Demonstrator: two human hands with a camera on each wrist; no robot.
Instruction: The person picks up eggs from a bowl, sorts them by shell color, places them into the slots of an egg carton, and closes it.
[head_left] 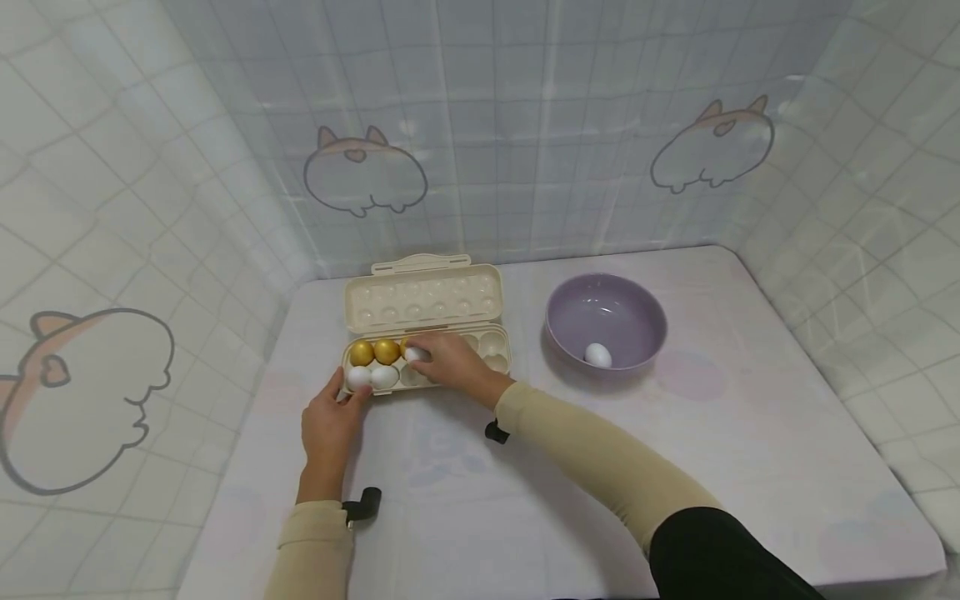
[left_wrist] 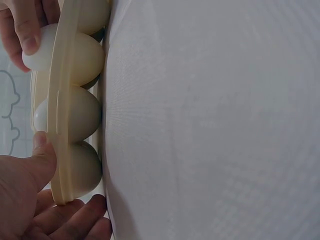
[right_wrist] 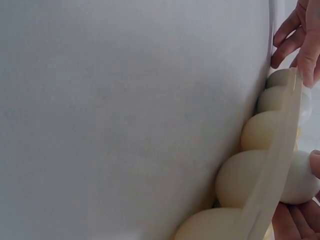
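Note:
A cream plastic egg carton lies with its lid folded back. Several gold eggs sit in its back row, one partly hidden by my right hand. Two white eggs fill the left end of the front row. My left hand grips the carton's left end, thumb at the rim and fingers around the outside. My right hand pinches another white egg just over the carton, right of the seated white ones. In the left wrist view that egg stands above the rim.
To the right stands a purple bowl with one white egg inside. Everything rests on a white-covered table. Tiled curtain-like walls with cartoon drawings rise at the back and both sides.

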